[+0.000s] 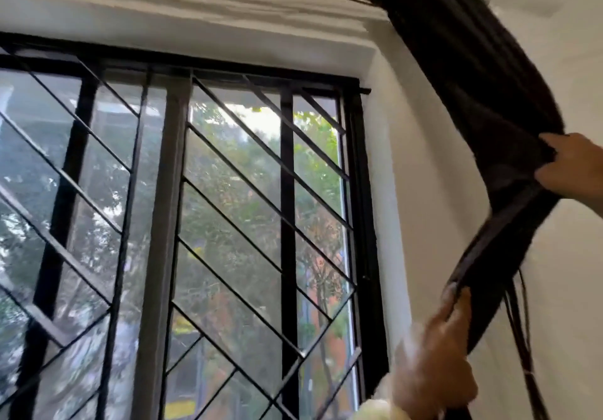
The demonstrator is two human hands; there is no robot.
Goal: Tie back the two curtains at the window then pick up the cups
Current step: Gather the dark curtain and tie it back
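Left hand (434, 357), at the lower right corner of the window (182, 223), grips the lower fold of the gathered dark curtain (473, 93); right hand (571, 168), farther right of the window, clutches its bunched middle. Tying looks begun but unfinished; other curtain and cups out of view.

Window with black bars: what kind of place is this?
Probably a room in a home: a barred window with trees outside, a white wall, and a dark curtain held by the left hand and the right hand.
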